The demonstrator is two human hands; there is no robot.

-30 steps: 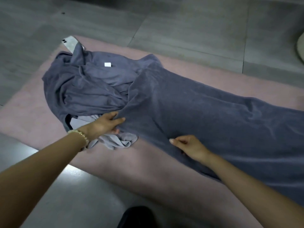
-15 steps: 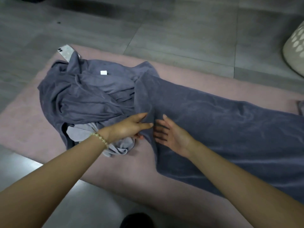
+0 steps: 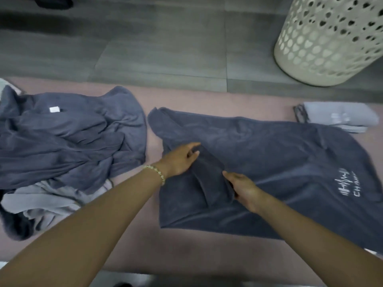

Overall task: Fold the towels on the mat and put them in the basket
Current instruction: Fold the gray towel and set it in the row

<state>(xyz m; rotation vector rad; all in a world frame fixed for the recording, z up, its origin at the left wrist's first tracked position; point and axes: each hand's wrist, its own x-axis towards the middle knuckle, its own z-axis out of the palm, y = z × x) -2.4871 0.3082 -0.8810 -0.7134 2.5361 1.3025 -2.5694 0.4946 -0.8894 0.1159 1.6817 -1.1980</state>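
Pink mat (image 3: 186, 252) lies under the dark towel (image 3: 279, 162). My right hand (image 3: 242, 188) pinches its raised fold; just left of that pinch, my left hand (image 3: 179, 159) presses flat, palm down.

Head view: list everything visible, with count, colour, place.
basket: 1, white, perforated, on floor, far right
mat: 1, pink, on floor
floor: grey tiles
spread towel: 1, dark blue, white logo, mat centre-right
towel pile: 1, dark blue and light grey, crumpled, mat left
folded towels: count unclear, light grey, mat's far right
bracelet: 1, pale beads, left wrist
left hand: flat on spread towel
right hand: pinches a fold of spread towel
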